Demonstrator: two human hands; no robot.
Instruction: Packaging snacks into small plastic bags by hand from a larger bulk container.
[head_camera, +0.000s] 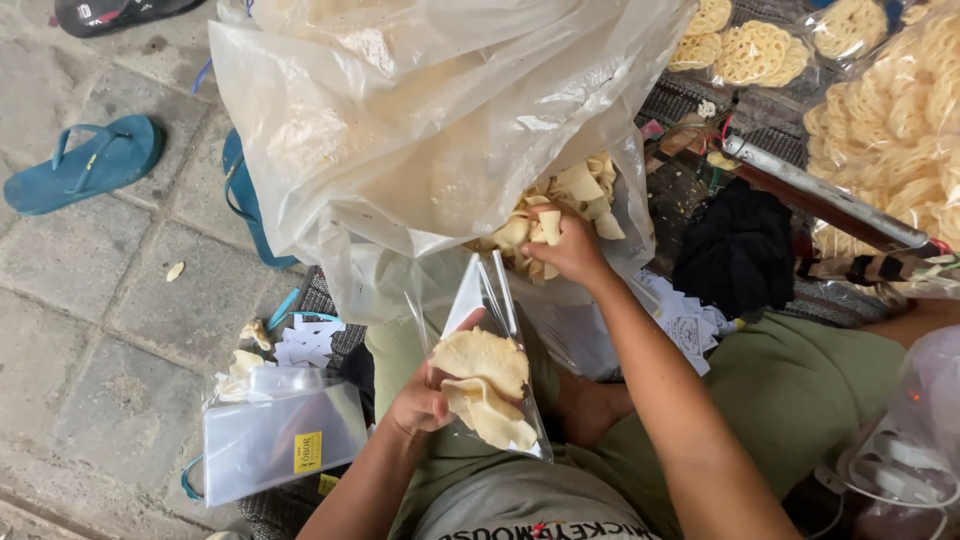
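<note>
Held open near the lap in left hand (420, 400), small clear bag (490, 385) with crackers; above it, right hand (568, 245) clenched on crackers (545, 225) inside large sack (420, 130).

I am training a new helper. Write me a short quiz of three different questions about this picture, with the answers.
1. True or false: the left hand holds a small clear bag with crackers already inside.
2. Where is the right hand?
A. on the blue sandal
B. in the pile of crackers at the mouth of the big plastic sack
C. on the stack of empty bags
3. Fill in: the stack of empty clear bags lies on the person's ____ side.

Key
1. True.
2. B. The fingers close around loose crackers there.
3. Left, near the paving stones.
</note>
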